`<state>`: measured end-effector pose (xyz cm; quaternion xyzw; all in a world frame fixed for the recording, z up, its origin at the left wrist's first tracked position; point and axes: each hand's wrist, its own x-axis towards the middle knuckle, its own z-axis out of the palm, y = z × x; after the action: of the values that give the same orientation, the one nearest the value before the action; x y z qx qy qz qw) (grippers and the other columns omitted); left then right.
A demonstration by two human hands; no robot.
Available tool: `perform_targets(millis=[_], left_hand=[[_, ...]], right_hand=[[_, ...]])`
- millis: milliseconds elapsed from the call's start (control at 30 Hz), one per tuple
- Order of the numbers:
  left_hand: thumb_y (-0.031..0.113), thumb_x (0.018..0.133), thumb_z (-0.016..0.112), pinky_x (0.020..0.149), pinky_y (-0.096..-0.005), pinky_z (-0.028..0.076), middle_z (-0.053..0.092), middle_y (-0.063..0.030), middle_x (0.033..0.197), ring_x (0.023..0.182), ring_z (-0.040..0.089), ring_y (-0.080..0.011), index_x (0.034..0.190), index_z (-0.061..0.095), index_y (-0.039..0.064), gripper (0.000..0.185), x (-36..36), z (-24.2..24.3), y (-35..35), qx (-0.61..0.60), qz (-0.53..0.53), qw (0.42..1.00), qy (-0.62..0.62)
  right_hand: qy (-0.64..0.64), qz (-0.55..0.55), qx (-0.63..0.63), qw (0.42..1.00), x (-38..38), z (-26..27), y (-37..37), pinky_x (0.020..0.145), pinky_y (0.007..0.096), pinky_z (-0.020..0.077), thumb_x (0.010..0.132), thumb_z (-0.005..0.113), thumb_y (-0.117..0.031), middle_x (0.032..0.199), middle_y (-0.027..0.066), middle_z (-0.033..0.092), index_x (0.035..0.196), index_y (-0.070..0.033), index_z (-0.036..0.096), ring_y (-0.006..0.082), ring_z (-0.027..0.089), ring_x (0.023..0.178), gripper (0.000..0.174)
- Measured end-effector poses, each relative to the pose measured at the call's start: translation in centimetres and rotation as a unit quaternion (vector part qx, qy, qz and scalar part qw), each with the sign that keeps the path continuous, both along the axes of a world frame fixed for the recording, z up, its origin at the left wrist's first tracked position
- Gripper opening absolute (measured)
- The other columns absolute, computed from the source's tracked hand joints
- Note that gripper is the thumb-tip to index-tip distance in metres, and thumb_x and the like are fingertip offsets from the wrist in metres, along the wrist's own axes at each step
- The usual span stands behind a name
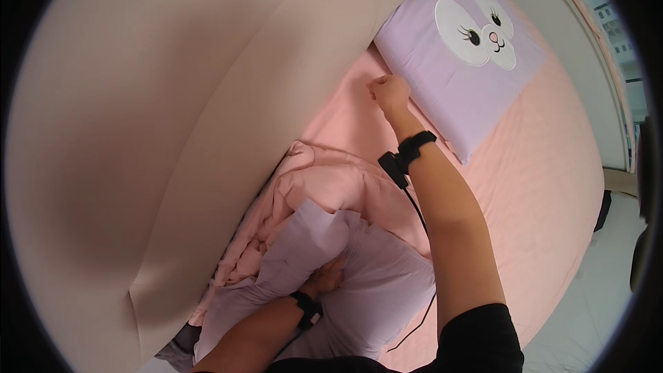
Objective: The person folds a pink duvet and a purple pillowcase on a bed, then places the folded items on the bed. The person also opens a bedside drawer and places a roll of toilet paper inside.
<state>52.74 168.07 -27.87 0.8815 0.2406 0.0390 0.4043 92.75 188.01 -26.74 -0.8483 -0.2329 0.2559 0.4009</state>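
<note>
My left hand [329, 275] is sunk into the folds of a two-sided quilt, with lilac cloth [383, 290] on one face and pink cloth [331, 181] on the other. Its fingers are curled into the lilac cloth and partly hidden. Higher up, my right hand [389, 94] is a closed fist over the pink bed sheet [347, 114], beside the near edge of a lilac pillow [424, 67]. Nothing shows inside that fist. The pillow lies flat and bears an appliqué animal face [481, 36]. A black band with a small box [406, 158] is strapped around my right wrist, another black band [308, 311] around my left.
A tall beige padded panel [171, 114] borders the bed on the left. A thin black cable [417, 321] trails from the right wristband across the bedding. Dark fabric [181, 344] lies at the lower left. On the right, the mattress edge drops to a pale floor [575, 295].
</note>
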Motion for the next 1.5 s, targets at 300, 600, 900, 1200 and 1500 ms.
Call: perform_targets(millis=[300,600,900,1200,1500], left_hand=[[0.022,0.079,0.053,0.097,-0.045,0.037,0.053,-0.0216,0.119,0.112,0.049,-0.0383,0.119,0.053,0.002,0.045,-0.1,-0.7,-0.6,-0.099,0.032,0.993,-0.046],[0.012,0.077,0.055,0.094,-0.0472,0.039,0.051,-0.0223,0.121,0.109,0.049,-0.0413,0.124,0.048,0.005,0.049,0.2,-1.3,-0.1,-0.004,0.026,0.992,-0.125],[0.019,0.078,0.055,0.096,-0.0463,0.039,0.05,-0.0135,0.124,0.114,0.048,-0.0349,0.125,0.048,0.009,0.049,0.3,-0.9,-0.6,-0.047,0.05,0.991,0.113],[0.021,0.08,0.051,0.097,-0.0459,0.037,0.041,-0.0121,0.132,0.118,0.044,-0.0341,0.124,0.049,0.009,0.046,0.8,0.0,0.0,-0.019,0.047,0.989,0.142],[0.013,0.074,0.05,0.097,-0.0458,0.039,0.051,-0.024,0.12,0.111,0.048,-0.0405,0.118,0.051,-0.001,0.047,0.2,-2.2,1.0,-0.027,0.03,0.99,0.137]], right_hand=[[0.181,-0.094,-0.095,0.974,-4.0,-3.6,6.9,0.041,0.0294,0.0366,0.066,0.066,-0.004,0.052,0.0072,0.054,0.051,-0.001,0.053,0.0152,0.048,0.043,0.02],[0.302,-0.006,0.125,0.945,0.8,5.8,-10.5,0.039,0.0221,0.0266,0.08,0.057,-0.008,0.051,-0.0015,0.043,0.056,-0.007,0.05,0.0086,0.038,0.043,0.025],[-0.005,0.161,-0.747,0.645,-3.1,7.3,-67.2,0.067,0.0349,0.0493,0.069,0.06,-0.034,0.082,0.0078,0.068,0.066,-0.018,0.07,0.0212,0.064,0.08,0.019],[-0.078,-0.112,-0.586,0.799,-1.8,5.0,-68.2,0.094,0.0417,0.041,0.066,0.063,-0.066,0.117,0.0231,0.056,0.117,0.009,0.049,0.0339,0.05,0.114,0.092],[-0.414,-0.034,-0.131,0.9,15.2,7.1,-15.7,0.075,0.039,0.0487,0.069,0.072,-0.03,0.082,0.0131,0.064,0.105,-0.009,0.061,0.0287,0.06,0.087,0.043]])
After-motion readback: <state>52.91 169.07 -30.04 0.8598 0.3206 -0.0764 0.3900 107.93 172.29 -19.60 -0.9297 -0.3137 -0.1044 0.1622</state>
